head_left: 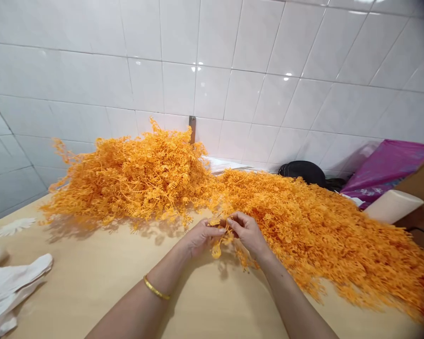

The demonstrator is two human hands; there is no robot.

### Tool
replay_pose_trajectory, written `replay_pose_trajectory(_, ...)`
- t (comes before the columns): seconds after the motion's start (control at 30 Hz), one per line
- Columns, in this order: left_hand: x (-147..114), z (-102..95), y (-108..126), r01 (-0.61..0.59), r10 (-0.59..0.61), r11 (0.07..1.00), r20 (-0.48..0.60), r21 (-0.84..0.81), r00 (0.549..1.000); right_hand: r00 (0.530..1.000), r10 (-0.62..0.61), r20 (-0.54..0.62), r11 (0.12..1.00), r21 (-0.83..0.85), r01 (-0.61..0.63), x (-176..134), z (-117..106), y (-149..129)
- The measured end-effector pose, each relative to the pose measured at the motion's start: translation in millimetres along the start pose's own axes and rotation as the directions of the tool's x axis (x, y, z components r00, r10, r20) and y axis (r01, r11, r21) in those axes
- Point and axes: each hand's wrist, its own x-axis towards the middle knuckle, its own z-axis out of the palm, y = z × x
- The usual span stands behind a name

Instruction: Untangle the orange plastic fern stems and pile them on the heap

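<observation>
Between my two hands is a small orange sprig (216, 249) with thin, curly branches, like dyed or artificial foliage. My left hand (202, 238) grips it from the left, thumb pressed over the fingers. From the right, my right hand (246, 231) pinches the same sprig between thumb and forefinger, close to the left fingertips. Part of the stem is hidden by the fingers. Behind the hands rises a heap of the same orange sprigs (141, 179) on the left. A longer orange pile (325, 226) spreads to the right, near my right hand.
Pale wooden table (109, 282) under everything. White gloves (10, 287) and a white petal-shaped piece (17, 227) lie at the left. A black case (301, 172), purple bag (385, 169), cream roll (394, 206) and brown box (420, 202) stand behind the right pile. A white tiled wall (212, 89) closes the back.
</observation>
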Motion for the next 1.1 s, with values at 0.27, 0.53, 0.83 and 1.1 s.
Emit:
replay_pose_trajectory(0.27,8.6,-18.6,6.2,0.133,-0.133,0.991,-0.172,-0.011,0.976,0.986,-0.151,0.075,0.984,-0.083,0.157,-1.2,3.0,10.7)
replay_pose_trajectory(0.53,11.2,-17.4,-4.4,0.041,-0.026,0.998,-0.276,0.051,0.961,0.970,-0.132,-0.204,0.991,-0.061,0.121,-3.3,-8.6,7.4)
replay_pose_trajectory(0.83,8.8,-18.5,-2.4,-0.044,0.029,0.998,-0.333,-0.037,0.942,0.991,-0.079,0.106,0.968,-0.230,0.102,-2.0,0.7,20.4)
replay_pose_trajectory(1.1,10.1,-19.8,-5.7,-0.073,0.055,0.996,-0.294,-0.050,0.954,0.989,-0.146,0.008,0.962,-0.234,0.144,-4.1,9.5,19.2)
